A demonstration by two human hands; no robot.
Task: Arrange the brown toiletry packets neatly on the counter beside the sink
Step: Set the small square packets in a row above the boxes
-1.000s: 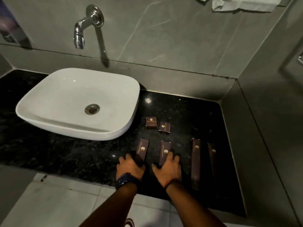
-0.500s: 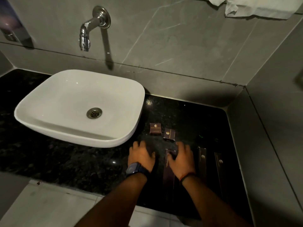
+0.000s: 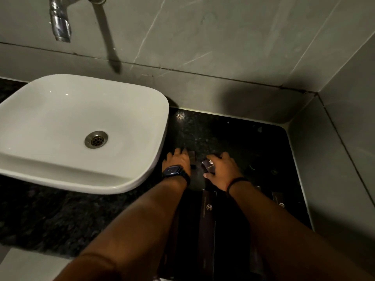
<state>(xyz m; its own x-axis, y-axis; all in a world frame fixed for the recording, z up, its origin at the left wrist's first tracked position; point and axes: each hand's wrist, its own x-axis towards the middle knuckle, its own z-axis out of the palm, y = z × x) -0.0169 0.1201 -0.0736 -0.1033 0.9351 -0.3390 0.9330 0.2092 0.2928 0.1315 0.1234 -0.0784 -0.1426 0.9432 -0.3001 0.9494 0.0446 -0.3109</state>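
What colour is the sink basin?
White, with a metal drain; the sink shows clearly in the head view.

This is a bathroom, likely in a hotel or guest house. A white countertop basin (image 3: 81,128) with a metal drain (image 3: 96,139) sits just left of the left hand (image 3: 178,162), on a black speckled stone counter (image 3: 233,136). Above and left of that hand, a chrome tap (image 3: 59,23) comes straight out of a wall of large grey veined tiles (image 3: 213,37). A tiled side wall (image 3: 345,138) closes the corner to the right of the right hand (image 3: 223,169). Small brown branded toiletry packets (image 3: 208,209) lie on the counter at and below the hands, the sort laid out for guests.
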